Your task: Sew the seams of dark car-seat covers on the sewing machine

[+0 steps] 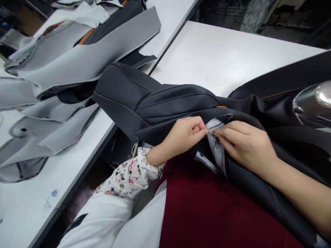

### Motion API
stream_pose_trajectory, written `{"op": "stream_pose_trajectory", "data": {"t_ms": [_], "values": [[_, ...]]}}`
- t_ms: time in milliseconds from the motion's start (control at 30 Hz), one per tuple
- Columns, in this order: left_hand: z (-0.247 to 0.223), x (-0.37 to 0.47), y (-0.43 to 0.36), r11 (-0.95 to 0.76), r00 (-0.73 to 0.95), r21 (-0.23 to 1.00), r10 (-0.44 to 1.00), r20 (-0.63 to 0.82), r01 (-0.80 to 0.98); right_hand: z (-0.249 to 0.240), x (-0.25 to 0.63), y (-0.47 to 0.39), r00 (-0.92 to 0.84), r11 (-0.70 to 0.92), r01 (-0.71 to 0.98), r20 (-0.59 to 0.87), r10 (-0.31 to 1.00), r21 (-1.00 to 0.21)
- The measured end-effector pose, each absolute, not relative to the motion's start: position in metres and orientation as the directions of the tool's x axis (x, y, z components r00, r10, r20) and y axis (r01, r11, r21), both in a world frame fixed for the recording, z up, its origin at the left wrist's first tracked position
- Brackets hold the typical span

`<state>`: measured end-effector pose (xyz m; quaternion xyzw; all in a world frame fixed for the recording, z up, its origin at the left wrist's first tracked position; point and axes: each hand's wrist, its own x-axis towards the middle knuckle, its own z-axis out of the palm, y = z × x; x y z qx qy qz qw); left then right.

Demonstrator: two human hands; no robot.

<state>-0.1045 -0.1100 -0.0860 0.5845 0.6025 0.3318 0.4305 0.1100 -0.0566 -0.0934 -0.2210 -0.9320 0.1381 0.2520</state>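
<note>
From where I stand, the folded edge [212, 128] sits right between the two sets of fingertips, neither hand nearer: left hand [184, 135] and right hand [245, 146] each pinch it, thumb against finger. It belongs to a black leather-look cover [178, 100], whose long axis runs from beyond the left fingers, past both pinches, and down under the right forearm. The outer face is smooth, curved in panels, with orange topstitching; the grey backing [216, 150] hanging just below the fingertips looks woven. An orange tab [221, 106] shows just beyond them. Farther past the left hand, matte grey-backed pieces [116, 41] lie heaped, edges curling.
</note>
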Motion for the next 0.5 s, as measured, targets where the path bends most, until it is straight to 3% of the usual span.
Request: {"op": "stream_pose_trajectory", "data": {"t_ms": [367,500], "values": [[-0.083,-0.098,-0.111,-0.005,0.056,0.822,0.998,-0.032,0.569,-0.092,0.116,-0.056,-0.789,0.862,0.312,0.396,0.469,-0.399],[-0.085,-0.093,-0.112,-0.013,0.042,0.771,0.999,-0.017,0.636,-0.087,0.119,-0.056,-0.805,0.837,0.265,0.367,0.465,-0.478]]}}
